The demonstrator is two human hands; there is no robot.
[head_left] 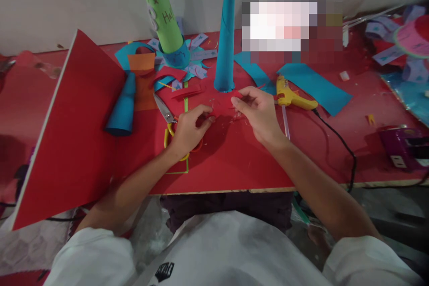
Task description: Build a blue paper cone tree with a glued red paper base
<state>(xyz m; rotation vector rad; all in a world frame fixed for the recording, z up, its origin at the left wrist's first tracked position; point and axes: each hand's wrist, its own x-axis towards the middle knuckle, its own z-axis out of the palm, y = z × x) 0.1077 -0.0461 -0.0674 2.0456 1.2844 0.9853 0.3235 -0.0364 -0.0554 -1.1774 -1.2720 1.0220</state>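
My right hand (pixel 256 109) pinches a small piece of red paper (pixel 237 95) between thumb and fingers, just in front of the tall blue paper cone (pixel 224 38), which stands upright. My left hand (pixel 195 127) is curled with thumb and fingertips nearly together; what lies between them, if anything, blends with the red tabletop. Under and beside that hand lie scissors (pixel 166 134) with yellow handles, partly hidden by it. To the right of my right hand rests a yellow glue gun (pixel 293 96), with a clear glue stick near it.
A folded red board (pixel 73 134) stands at the left beside a blue paper cone (pixel 122 111). Behind are a green paper tube (pixel 162 18) and paper scraps. Blue strips (pixel 313 85) lie at the right, and a black cord runs off the red table (pixel 234 174).
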